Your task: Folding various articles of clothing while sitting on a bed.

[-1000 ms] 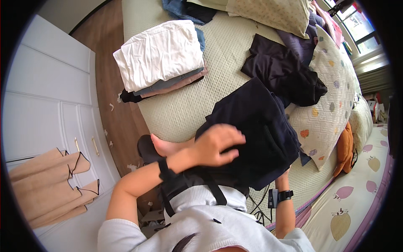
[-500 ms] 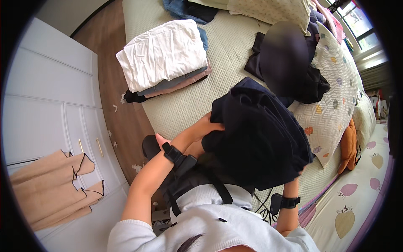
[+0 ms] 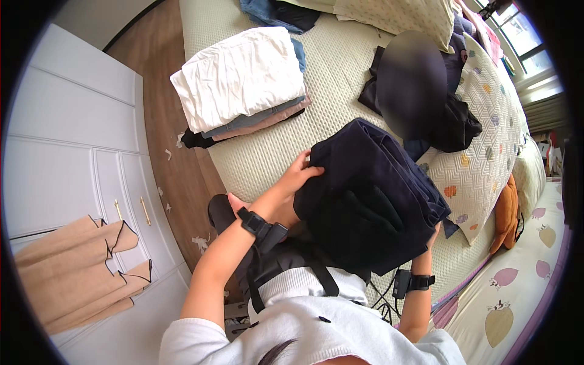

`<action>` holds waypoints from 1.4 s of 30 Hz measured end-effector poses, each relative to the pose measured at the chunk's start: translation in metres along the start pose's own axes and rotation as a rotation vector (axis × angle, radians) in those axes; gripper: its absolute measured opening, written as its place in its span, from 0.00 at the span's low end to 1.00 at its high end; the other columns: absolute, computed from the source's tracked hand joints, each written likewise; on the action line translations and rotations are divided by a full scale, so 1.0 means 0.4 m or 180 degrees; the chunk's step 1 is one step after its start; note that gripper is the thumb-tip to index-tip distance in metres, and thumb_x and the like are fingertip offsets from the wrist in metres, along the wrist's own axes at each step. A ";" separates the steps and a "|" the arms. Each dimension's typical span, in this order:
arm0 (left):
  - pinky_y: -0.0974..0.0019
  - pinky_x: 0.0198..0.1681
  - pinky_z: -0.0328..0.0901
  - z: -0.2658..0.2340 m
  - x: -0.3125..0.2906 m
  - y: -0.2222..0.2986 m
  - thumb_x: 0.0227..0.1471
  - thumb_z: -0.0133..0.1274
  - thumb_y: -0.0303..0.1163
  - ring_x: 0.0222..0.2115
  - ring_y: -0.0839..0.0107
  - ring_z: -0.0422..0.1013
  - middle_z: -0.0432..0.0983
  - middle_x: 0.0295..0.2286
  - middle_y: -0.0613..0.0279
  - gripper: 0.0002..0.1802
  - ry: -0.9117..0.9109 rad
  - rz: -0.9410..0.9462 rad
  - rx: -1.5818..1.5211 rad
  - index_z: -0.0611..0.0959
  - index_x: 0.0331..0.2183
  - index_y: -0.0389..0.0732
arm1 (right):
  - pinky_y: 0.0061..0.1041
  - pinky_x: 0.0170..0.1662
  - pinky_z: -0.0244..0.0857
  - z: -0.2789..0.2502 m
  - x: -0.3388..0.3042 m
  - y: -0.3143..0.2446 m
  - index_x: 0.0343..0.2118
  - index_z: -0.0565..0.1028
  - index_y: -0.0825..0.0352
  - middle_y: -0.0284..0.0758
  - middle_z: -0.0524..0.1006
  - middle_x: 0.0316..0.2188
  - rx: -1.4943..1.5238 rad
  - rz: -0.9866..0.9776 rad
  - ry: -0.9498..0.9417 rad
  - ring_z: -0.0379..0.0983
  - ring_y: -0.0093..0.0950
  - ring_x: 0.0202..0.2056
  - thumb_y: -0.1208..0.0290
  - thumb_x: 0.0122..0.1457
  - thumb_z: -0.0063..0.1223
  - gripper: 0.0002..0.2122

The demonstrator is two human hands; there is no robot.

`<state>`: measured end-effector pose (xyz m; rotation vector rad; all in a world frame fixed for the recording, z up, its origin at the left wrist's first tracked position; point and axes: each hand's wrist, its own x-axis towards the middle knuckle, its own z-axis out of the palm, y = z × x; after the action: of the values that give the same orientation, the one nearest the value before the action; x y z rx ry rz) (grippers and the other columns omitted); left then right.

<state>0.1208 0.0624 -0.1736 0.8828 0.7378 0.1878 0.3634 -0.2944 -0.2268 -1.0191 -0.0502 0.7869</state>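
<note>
A dark navy garment (image 3: pixel 365 164), gathered into a thick folded bundle with a blacker part on its near side, lies over my lap at the bed's edge. My left hand (image 3: pixel 302 173) grips its left edge, thumb on top. At the lower right edge, my right hand (image 3: pixel 434 236) holds the cloth, with most of its fingers hidden behind the folds. Both wrists wear black straps with small boxes. What kind of garment it is, I cannot make out.
A folded clothes stack, white cloth (image 3: pixel 243 79) on top, sits on the bed (image 3: pixel 331 67) at the far left. Dark clothes (image 3: pixel 459 125) lie far right beside a patterned quilt (image 3: pixel 468 176). Jeans (image 3: pixel 261 13) are at the back. White cabinets (image 3: pixel 73 115) stand left.
The navy bundle has been flattened and its folds now lie neater, with the blacker part showing on top. My left hand has shifted slightly up along its edge.
</note>
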 end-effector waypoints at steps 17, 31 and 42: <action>0.30 0.49 0.30 -0.293 0.264 0.486 0.39 0.43 0.63 0.56 0.47 0.36 0.45 0.55 0.53 0.35 0.3143 0.1733 0.5023 0.62 0.51 0.67 | 0.28 0.45 0.61 0.147 -0.038 -0.045 0.47 0.64 0.66 0.34 0.69 0.41 -0.0564 -0.0071 0.0326 0.66 0.30 0.39 0.62 0.57 0.38 0.18; 0.41 0.53 0.39 -0.340 0.324 0.482 0.39 0.43 0.60 0.56 0.51 0.41 0.46 0.55 0.52 0.39 0.2340 0.0667 0.5328 0.59 0.53 0.57 | 0.27 0.43 0.61 0.098 -0.063 -0.002 0.47 0.64 0.66 0.33 0.69 0.40 -0.1436 -0.0038 0.0124 0.66 0.29 0.37 0.65 0.56 0.38 0.16; 0.31 0.48 0.40 -0.213 0.097 0.191 0.26 0.63 0.50 0.54 0.40 0.38 0.39 0.54 0.43 0.59 0.2547 0.1764 0.6391 0.43 0.55 0.66 | 0.25 0.42 0.62 0.023 -0.056 0.023 0.46 0.65 0.67 0.33 0.69 0.40 -0.2004 -0.0054 0.0105 0.66 0.28 0.36 0.67 0.56 0.39 0.16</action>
<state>0.1048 0.1822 -0.1703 3.0511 1.3476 0.2620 0.3383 -0.2986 -0.2217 -1.6230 -0.2921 0.7533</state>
